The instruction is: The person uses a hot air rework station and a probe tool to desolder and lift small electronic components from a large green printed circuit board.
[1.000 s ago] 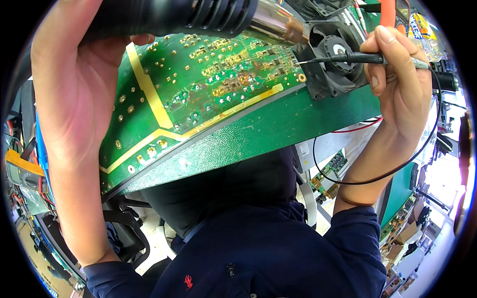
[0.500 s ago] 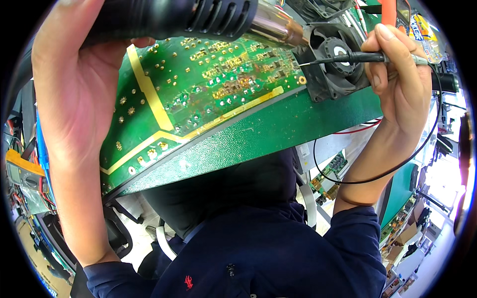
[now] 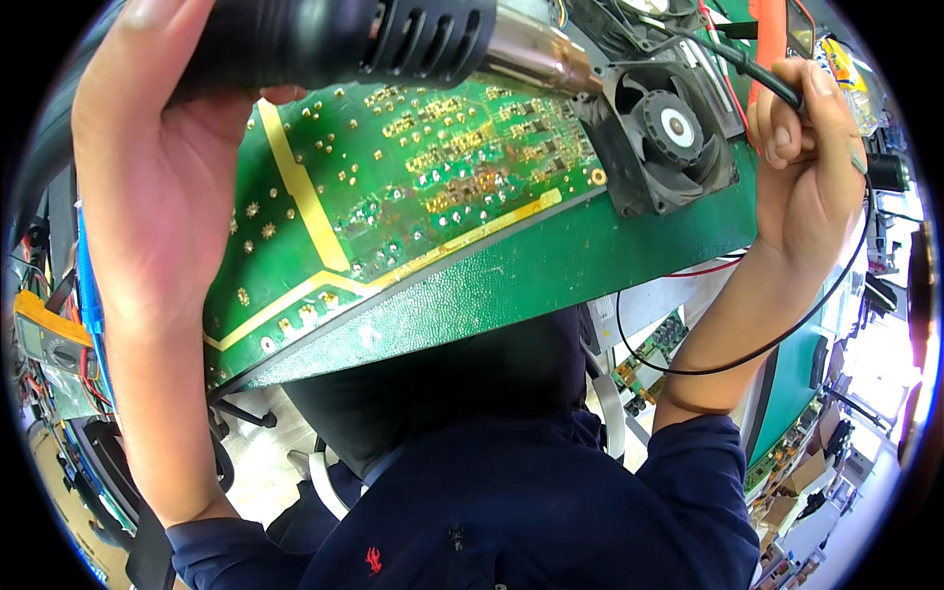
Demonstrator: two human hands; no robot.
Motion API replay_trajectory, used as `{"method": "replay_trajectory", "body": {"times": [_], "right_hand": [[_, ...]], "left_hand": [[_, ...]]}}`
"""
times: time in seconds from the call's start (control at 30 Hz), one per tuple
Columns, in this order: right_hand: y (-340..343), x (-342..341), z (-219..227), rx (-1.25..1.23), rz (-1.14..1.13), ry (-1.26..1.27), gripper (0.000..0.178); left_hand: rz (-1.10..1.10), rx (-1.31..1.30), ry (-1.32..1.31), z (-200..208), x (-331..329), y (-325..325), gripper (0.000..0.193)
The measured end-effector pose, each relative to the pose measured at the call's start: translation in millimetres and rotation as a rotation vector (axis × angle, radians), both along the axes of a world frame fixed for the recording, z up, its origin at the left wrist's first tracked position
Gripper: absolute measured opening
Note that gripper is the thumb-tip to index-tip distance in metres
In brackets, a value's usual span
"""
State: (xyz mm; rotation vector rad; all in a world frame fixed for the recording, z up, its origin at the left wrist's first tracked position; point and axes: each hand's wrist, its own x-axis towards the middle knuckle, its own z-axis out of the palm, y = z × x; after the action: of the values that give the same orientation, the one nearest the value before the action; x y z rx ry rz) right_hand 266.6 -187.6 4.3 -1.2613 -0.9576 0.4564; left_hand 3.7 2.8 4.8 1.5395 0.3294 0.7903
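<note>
My left hand (image 3: 172, 197) is wrapped round the black body of a hot-air gun (image 3: 315, 41), whose bare metal nozzle points right, over the top edge of a green circuit board (image 3: 393, 177). The board lies solder side up, with small components clustered toward its right end. A black test probe (image 3: 752, 71) is pinched in the fingers of my right hand (image 3: 811, 172). Its thin lead loops down past my forearm. The probe slants up and left above a black cooling fan (image 3: 669, 133), clear of the board; its tip is hard to make out.
A green bench mat (image 3: 551, 251) runs under the board to the bench's front edge. A second fan (image 3: 605, 25) stands at the back. A yellow multimeter (image 3: 54, 334) is at far left; more circuit boards (image 3: 649, 359) lie low on the right.
My right hand has swung the probe up and away from the board's right end, tilting it upward over the fan. The board and fan appear slightly shifted; the hot-air gun stays nearly where it was.
</note>
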Motion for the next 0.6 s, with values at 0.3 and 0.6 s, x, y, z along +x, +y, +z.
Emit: {"method": "replay_trajectory", "body": {"times": [0.3,0.6], "right_hand": [[20.2,0.6,-13.4,0.245,-0.275,-0.3,0.028],[18.6,-5.0,-21.5,0.384,-0.213,-0.279,0.027]], "left_hand": [[0.095,-0.079,-0.059,1.3,0.1,-0.7,0.051],[0.05,-0.203,-0.097,4.8,2.6,1.3,0.056]]}}
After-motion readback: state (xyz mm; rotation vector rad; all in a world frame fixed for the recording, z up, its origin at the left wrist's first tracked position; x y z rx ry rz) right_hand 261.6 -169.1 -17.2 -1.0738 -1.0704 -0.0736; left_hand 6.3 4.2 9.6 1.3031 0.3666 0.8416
